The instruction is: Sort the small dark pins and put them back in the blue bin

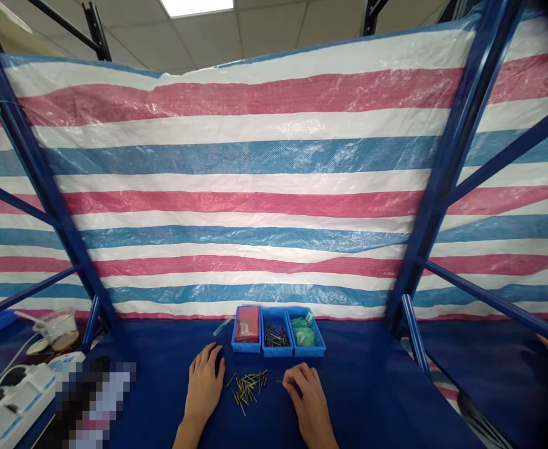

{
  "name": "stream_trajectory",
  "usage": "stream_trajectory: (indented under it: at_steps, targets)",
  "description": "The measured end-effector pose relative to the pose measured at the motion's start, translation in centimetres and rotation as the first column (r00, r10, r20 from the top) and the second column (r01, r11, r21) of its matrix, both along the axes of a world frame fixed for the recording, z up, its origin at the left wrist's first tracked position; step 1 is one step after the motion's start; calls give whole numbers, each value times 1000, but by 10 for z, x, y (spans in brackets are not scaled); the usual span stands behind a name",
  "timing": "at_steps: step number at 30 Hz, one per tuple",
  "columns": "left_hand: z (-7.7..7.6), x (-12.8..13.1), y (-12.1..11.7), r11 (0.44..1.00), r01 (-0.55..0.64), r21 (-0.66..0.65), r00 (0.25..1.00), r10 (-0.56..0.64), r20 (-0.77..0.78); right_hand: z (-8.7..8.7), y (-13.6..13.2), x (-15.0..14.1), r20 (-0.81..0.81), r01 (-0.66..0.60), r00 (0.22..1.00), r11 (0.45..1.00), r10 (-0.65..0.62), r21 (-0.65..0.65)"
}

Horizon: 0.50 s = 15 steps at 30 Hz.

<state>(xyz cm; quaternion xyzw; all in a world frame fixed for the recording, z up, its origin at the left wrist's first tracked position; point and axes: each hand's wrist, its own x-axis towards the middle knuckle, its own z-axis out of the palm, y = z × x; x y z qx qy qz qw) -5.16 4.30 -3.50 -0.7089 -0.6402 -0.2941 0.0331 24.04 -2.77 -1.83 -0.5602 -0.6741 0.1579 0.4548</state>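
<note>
A loose pile of long, thin screws (248,390) lies on the blue table between my hands. My left hand (205,380) rests palm down to the left of the pile, open, fingers stretched forward and holding nothing. On the right, my right hand (307,399) is closed in a pinch on a single screw (279,381), whose thin end points left toward the pile. Behind the pile stand three joined blue bins: the left bin (246,348) holds a red pack (247,323), the middle bin (277,352) dark screws (276,337), the right bin (309,352) green plastic bags (303,332).
A small clear packet (223,325) lies left of the bins. At far left are a white power strip (21,399) with plugs and a clear plastic container (58,324). Blue metal posts (423,224) and a striped tarp (255,206) bound the table (362,386).
</note>
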Motion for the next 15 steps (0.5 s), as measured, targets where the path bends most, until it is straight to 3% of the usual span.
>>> stream_trajectory:
  at_steps: [15]
  targets:
    - [2, -1, 0, 1000, 9, 10, 1000, -9, 5, 4, -2, -1, -14, 57, 998, 997, -57, 43]
